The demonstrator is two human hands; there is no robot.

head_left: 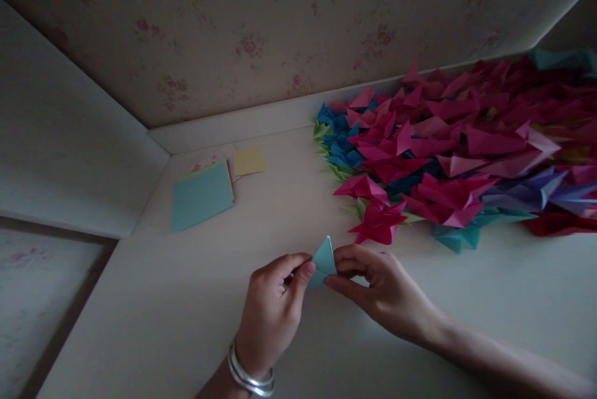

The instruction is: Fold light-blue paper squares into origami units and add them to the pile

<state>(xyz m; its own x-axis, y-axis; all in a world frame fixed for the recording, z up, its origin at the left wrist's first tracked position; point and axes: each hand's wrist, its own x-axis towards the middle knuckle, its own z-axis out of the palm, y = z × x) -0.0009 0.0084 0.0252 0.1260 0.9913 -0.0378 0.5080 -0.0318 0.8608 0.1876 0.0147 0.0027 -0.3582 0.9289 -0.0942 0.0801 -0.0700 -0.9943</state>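
A small, light-blue folded paper piece with a pointed top point(325, 257) is held up on the near side of a broad pile of folded paper shapes, mostly pink and red point(448, 144), close to the pile's left end. The left hand point(276, 299), with shiny silver-coloured bangles point(249, 375) on its wrist, pinches the piece's left edge between thumb and fingers. The right hand point(373, 284) grasps its right edge the same way, just in front of the pile. Both work over a smooth white counter point(289, 206), which also carries the pile. Well to the left of the pile lies a light-blue square paper sheet point(203, 197), with a yellow edge showing beneath it. Between that sheet and the pile is a small, pale-yellow paper square point(249, 161). Behind the pile rises a beige wall with pink flowers point(209, 45).
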